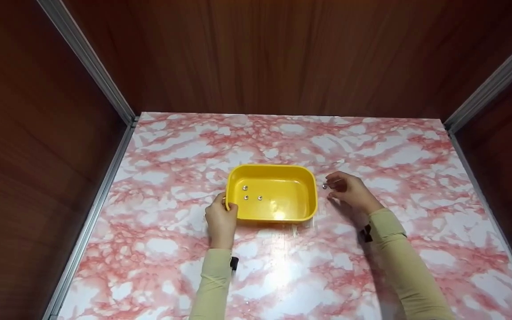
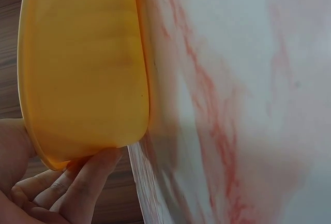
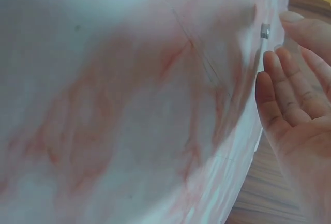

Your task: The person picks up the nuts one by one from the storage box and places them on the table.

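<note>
A rectangular yellow plastic box [image 1: 287, 198] stands on the table with its open side up. My left hand [image 1: 221, 221] grips its near left corner, thumb over the rim and fingers against the outer wall [image 2: 88, 74]. Inside, toward the left, lie three small silver metal nuts [image 1: 260, 198]. Just right of the box, my right hand [image 1: 351, 192] is held low with thumb and fingertips apart around another small silver nut [image 1: 325, 186]. In the right wrist view this nut [image 3: 265, 30] shows in the gap between thumb and fingers, apparently untouched.
The tabletop [image 1: 185, 146] has a red and white marbled pattern. Dark wood panels [image 1: 256, 58] rise behind it and at both sides, with metal rails [image 1: 91, 62] at the corners. A bright glare [image 1: 280, 262] falls in front of the box.
</note>
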A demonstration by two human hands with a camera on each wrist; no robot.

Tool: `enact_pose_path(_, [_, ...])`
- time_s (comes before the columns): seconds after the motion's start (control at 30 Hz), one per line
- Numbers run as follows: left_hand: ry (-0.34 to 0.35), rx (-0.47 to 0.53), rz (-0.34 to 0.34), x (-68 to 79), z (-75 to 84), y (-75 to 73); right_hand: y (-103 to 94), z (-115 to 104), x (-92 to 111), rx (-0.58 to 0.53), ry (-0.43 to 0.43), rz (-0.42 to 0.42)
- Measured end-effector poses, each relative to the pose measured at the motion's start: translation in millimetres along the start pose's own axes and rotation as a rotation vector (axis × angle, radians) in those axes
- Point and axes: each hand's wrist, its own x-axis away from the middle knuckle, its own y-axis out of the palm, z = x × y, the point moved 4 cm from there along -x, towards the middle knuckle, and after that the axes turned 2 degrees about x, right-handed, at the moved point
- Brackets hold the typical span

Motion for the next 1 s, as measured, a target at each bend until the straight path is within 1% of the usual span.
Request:
enact_pose_path(0.13, [0.018,0.002,0.009,-0.7,0.4,0.4,-2.7,-2,1,-0.003,-0.024,0.009])
enact_pose_path(0.47, [0.017,0.015,0.012,-1.2,-0.2,0.7,-9.9,-12,3,0.0,0.027,0.021])
enact_pose_path(0.6, [0.013,0.027,0.005,-0.8,-0.4,0.7,-10.6,-33,6,-0.014,0.019,0.0])
enact_pose_path(0.7, [0.017,0.028,0.004,-0.6,0.2,0.5,-10.5,-52,9,-0.004,-0.01,-0.016])
enact_pose_path(0.83, [0.02,0.022,0.005,-0.9,0.4,0.6,-10.7,-62,11,0.042,-0.054,-0.022])
enact_pose_path(1.0, [0.016,0.024,0.002,-0.6,0.7,0.7,-10.4,-70,10,0.051,-0.097,-0.02])
